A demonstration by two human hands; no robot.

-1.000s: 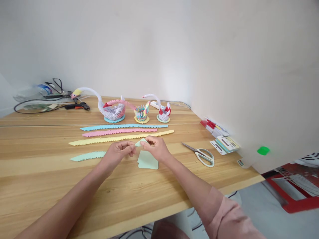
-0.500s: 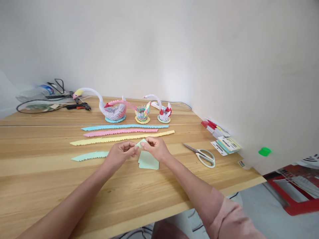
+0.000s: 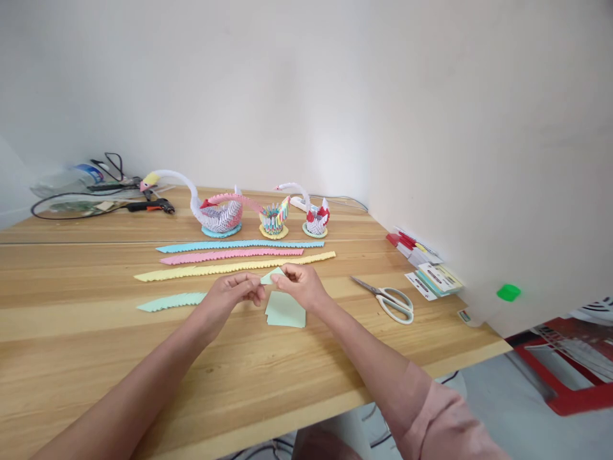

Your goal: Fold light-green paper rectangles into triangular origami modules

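A small piece of pale green paper (image 3: 271,277), folded to a triangular shape, is held up between my two hands. The fingers of my left hand (image 3: 234,297) pinch its left corner. My right hand (image 3: 306,287) grips the other side with thumb and fingers, covering part of it. Just below, flat on the table, lies a short stack of pale green paper sheets (image 3: 286,312). A pale green folded-paper strip (image 3: 170,302) reaches out to the left of my left wrist, its right end hidden by the hand.
Yellow (image 3: 230,268), pink (image 3: 232,256) and blue (image 3: 239,245) paper strips lie beyond my hands. Three paper swans (image 3: 223,217) stand farther back. Scissors (image 3: 390,300) and paper packs (image 3: 433,280) are at the right. A glue gun (image 3: 151,205), cable and plastic bottle (image 3: 67,179) sit back left.
My left fingers have shifted slightly on the green paper, and more of its face shows between the hands. My right hand has hardly moved.
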